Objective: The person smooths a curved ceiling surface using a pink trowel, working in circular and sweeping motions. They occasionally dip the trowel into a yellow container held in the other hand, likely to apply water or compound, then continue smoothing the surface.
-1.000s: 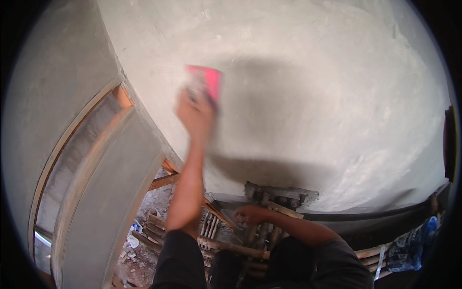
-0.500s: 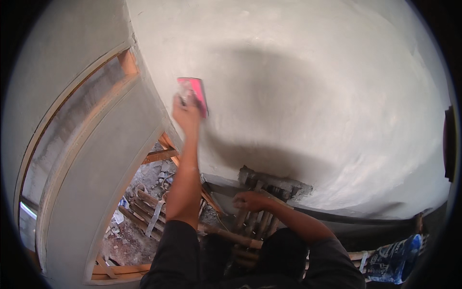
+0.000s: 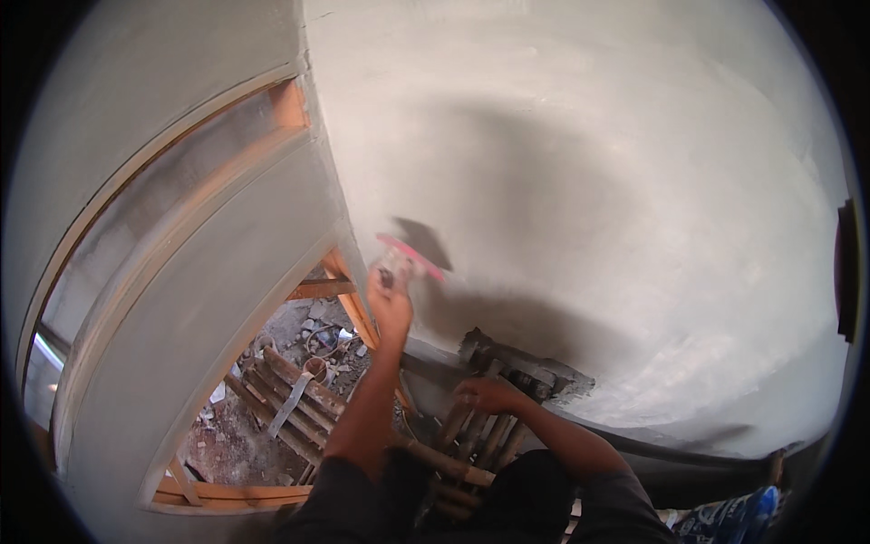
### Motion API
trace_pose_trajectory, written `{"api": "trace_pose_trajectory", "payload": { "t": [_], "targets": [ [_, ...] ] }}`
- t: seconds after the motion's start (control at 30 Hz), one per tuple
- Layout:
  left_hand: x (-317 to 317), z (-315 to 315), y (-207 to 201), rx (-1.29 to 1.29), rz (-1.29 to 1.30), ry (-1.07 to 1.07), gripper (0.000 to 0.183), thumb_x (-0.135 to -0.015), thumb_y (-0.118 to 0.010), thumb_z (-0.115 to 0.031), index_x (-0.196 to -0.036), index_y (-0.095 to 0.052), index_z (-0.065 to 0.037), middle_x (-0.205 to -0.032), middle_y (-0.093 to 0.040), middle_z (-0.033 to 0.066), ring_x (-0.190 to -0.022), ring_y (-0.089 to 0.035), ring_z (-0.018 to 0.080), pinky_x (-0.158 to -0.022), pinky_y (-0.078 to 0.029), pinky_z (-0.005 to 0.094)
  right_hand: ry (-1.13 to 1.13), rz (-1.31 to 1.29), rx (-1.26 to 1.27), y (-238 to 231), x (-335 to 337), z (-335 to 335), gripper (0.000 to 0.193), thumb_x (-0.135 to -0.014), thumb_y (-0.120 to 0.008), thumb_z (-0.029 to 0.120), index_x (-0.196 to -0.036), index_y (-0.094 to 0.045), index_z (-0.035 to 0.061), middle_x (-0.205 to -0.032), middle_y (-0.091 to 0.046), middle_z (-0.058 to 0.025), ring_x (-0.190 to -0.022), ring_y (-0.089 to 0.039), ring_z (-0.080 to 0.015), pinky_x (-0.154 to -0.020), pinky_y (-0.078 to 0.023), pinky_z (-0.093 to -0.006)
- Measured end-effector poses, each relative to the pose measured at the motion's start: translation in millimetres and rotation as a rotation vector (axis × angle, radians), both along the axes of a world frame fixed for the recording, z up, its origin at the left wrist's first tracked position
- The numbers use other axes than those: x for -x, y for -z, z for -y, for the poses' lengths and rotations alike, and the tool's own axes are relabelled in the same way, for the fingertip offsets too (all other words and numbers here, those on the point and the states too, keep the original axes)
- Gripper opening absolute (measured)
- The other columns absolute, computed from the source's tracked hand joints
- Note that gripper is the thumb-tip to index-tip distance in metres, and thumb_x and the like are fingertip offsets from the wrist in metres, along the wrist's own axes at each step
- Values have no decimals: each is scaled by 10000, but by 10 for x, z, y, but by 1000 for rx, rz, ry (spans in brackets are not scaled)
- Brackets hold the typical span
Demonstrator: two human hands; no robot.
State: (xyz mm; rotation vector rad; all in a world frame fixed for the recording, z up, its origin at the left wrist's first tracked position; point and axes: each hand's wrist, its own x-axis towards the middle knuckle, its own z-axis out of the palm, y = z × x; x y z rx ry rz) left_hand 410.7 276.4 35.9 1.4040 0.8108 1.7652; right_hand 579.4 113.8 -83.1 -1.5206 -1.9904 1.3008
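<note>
The left hand (image 3: 391,304) is raised against the plastered wall (image 3: 580,163), its fingers wrapped around the handle of a pink float (image 3: 410,255). The float tilts, its upper left end higher, and its face meets the wall just right of the corner. The picture is blurred there, so how much of the face touches cannot be told. A dark shadow of the float falls on the wall just above and to the right of it.

The right hand (image 3: 489,395) is lower, closed over the tops of the bamboo poles (image 3: 480,435) of a scaffold, fingers curled around one of them. Just behind this hand, against the foot of the wall, lies a rough grey lump of mortar (image 3: 521,363) on a ledge.

To the left of the float the wall turns a corner into a grey reveal (image 3: 217,299), which runs beside an orange wooden frame (image 3: 290,104). Below the left forearm the view drops through the gap to the ground, where timber pieces (image 3: 285,399) and rubble (image 3: 326,331) lie well below. A wooden beam (image 3: 227,494) crosses the bottom of that gap.

A broad soft shadow spreads over the wall to the right of the float. At the far right edge a dark object (image 3: 847,272) stands on the wall, too small to tell. Blue cloth (image 3: 739,517) shows at the lower right.
</note>
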Motion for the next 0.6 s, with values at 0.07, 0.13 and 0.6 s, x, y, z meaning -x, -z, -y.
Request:
{"api": "trace_pose_trajectory", "payload": {
  "t": [0.07,0.13,0.6],
  "targets": [
    [159,-243,-288,-70,-22,-85,219,-972,-596,-63,-1169,-599,33,-1044,-657,94,-971,-625,146,-842,-491,284,44,14,49,-117,21,-16,395,-972,-590,338,-1244,-618,53,-1207,-655,-167,-1126,-615,-291,-970,-461,-408],
    [276,-585,-622,-188,-46,-125,249,-977,-596,-101,-1184,-605,37,-1072,-664,109,-986,-629,158,-872,-484,291,37,-21,19,-10,29,-59,406,-976,-588,350,-1241,-617,44,-1204,-656,-164,-1125,-616,-285,-966,-464,-398],
    [515,-1745,-2777,-460,-275,-519,326,-917,-662,-218,-1129,-661,29,-974,-714,217,-923,-699,300,-829,-506,383,0,-119,-2,62,-39,-45,353,-975,-591,288,-1209,-628,28,-1122,-686,-145,-1034,-647,-239,-904,-494,-370]
  ]
}}
